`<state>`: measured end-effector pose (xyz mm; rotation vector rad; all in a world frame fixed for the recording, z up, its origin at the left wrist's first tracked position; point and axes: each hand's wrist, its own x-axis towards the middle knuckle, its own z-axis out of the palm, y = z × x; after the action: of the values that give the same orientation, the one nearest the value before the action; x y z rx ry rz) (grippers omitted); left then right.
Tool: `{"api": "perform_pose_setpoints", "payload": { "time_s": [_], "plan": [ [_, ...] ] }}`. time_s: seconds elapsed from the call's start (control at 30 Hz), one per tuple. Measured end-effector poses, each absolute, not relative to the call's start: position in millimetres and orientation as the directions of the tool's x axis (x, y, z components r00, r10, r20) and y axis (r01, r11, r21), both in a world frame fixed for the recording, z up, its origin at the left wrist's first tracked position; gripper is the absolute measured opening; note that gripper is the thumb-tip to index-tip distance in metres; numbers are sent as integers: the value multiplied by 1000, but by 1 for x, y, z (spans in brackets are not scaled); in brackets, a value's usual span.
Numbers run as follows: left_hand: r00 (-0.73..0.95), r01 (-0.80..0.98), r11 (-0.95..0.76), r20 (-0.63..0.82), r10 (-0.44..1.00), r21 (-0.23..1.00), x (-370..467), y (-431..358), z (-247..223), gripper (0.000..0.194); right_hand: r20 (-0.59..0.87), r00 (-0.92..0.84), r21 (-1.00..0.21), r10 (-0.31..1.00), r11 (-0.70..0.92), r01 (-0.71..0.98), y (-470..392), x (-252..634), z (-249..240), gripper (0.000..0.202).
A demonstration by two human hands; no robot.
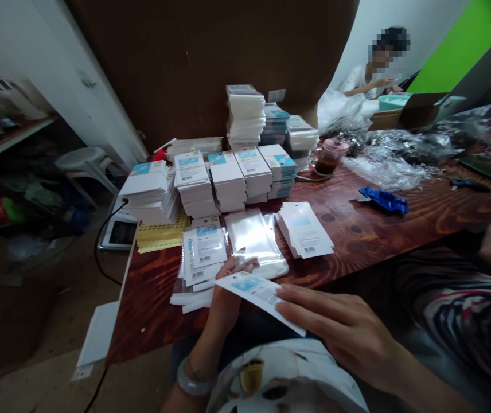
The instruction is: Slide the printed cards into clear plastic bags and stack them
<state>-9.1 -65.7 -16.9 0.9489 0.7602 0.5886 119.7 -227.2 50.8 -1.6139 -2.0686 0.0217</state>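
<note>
Now: both hands (228, 298) (340, 330) grasp card (256, 293) | clear sleeves (256, 241), card stacks (211, 180) ahead | teacup (328, 156) beyond.

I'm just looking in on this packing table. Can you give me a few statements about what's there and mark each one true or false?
1. Both hands hold one white card. True: left hand and right hand are on it.
2. The glass teapot is empty. False: it holds dark liquid.
3. A blue plastic piece lies on the wooden table. True.
4. The clear sleeves lie on the floor. False: they lie on the table.
</note>
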Motion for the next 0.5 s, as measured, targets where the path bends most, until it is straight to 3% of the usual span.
{"api": "perform_pose_setpoints", "payload": {
  "time_s": [0.1,0.37,0.5],
  "plan": [
    [640,-148,478,-284,714,866,-9,-66,-18,36,394,-155,-269,906,275,923,-235,124,47,56],
    [619,-179,532,-326,715,827,-5,-68,-18,38,266,-137,-90,954,166,982,-226,109,19,56],
    [639,-186,503,-285,715,844,-5,-68,-19,40,261,-105,-78,960,129,989,-209,98,24,61]
  ]
}}
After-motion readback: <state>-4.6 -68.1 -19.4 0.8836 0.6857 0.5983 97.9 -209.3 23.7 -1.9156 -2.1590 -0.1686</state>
